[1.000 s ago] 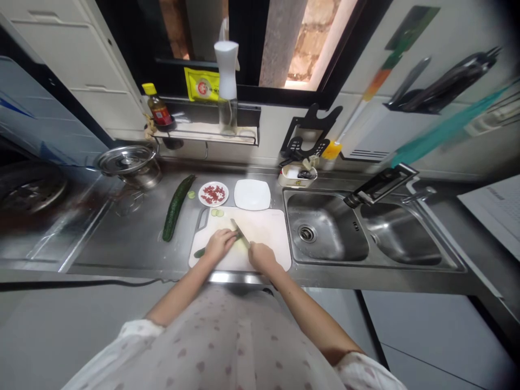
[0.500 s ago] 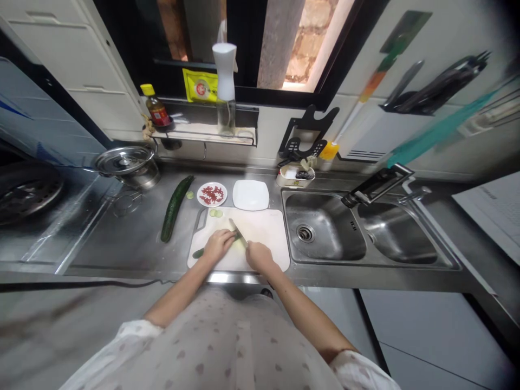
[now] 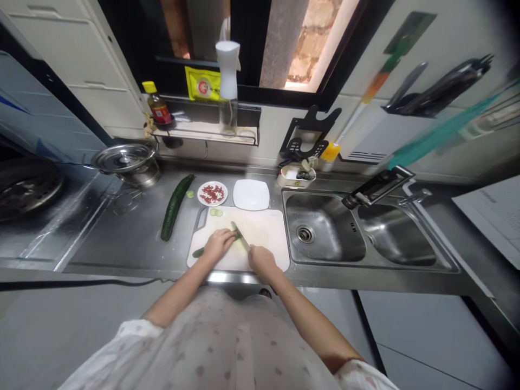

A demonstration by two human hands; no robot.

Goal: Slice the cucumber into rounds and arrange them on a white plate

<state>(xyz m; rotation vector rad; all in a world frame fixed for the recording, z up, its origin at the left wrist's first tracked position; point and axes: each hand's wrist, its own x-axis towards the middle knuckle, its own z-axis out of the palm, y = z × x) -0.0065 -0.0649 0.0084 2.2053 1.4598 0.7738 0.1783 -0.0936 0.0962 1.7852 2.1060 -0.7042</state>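
Note:
On the white cutting board (image 3: 272, 230) my left hand (image 3: 218, 245) is closed over a cucumber (image 3: 198, 252), whose dark green end sticks out to the left of the hand. My right hand (image 3: 262, 260) grips a kitchen knife (image 3: 240, 235) by its handle, which the fingers hide. The blade lies at the cucumber's right end, close to my left fingertips. A couple of pale cucumber slices (image 3: 216, 213) rest at the board's upper left. A whole cucumber (image 3: 175, 208) lies on the counter left of the board, with a small slice (image 3: 189, 194) beside it.
Behind the board stand a small plate of chopped red and white pieces (image 3: 212, 193) and a white square plate (image 3: 251, 195). A double sink (image 3: 325, 227) adjoins the board on the right. A lidded steel pot (image 3: 125, 162) stands at the back left, below a wall shelf (image 3: 203, 134) with bottles.
The knife and my right hand have shifted very slightly to the right and down. My left hand keeps its place on the cucumber.

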